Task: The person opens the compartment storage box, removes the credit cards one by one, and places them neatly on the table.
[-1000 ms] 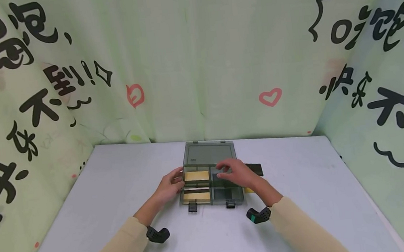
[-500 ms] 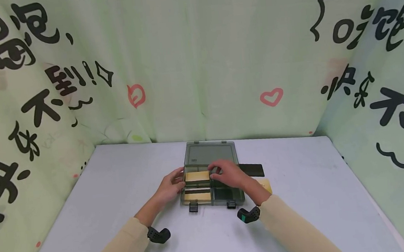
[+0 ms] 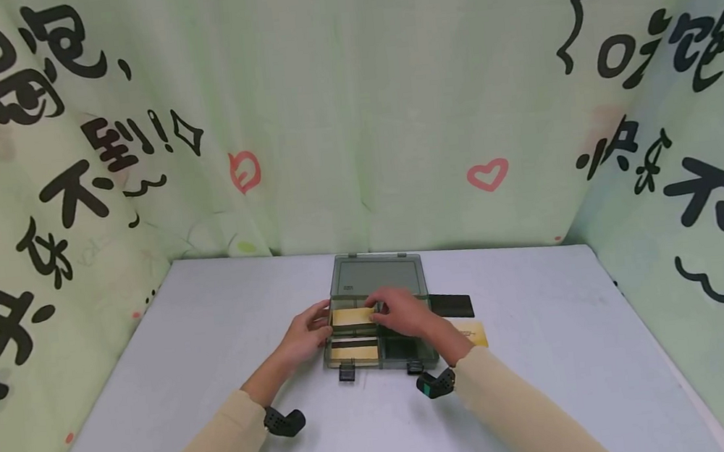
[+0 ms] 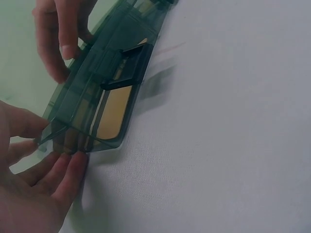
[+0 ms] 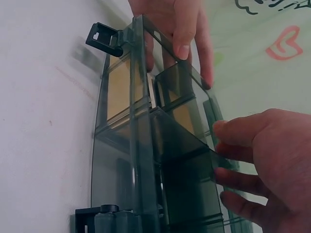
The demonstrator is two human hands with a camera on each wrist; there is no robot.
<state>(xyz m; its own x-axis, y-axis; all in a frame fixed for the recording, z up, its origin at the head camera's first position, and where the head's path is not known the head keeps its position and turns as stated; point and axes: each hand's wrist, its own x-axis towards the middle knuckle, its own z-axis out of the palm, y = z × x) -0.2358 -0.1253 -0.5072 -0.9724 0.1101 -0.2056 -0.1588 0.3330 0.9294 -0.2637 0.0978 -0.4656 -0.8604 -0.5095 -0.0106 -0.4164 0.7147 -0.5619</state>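
Note:
A see-through grey-green plastic storage box (image 3: 382, 364) lies on the table with its lid (image 3: 376, 275) folded back. Its two left compartments hold flat gold pieces: one at the back (image 3: 350, 317), another gold piece (image 3: 355, 354) with a dark stripe in front. My left hand (image 3: 305, 333) grips the box's left side wall, thumb over the rim and fingers outside, as the left wrist view shows. My right hand (image 3: 399, 313) hovers at the right end of the back gold piece, fingers loosely bent and spread in the right wrist view (image 5: 282, 160), nothing seen between them.
Right of the box, a black card-like piece (image 3: 453, 306) and a gold card (image 3: 473, 333) lie on the white table (image 3: 212, 299). Two dark latches (image 3: 346, 372) stick out at the box's front. A printed curtain (image 3: 351, 110) surrounds the table's back and sides.
My right hand has moved left, from over the right compartments to the back gold piece, uncovering more of the gold card on the table. My left hand has stayed on the box.

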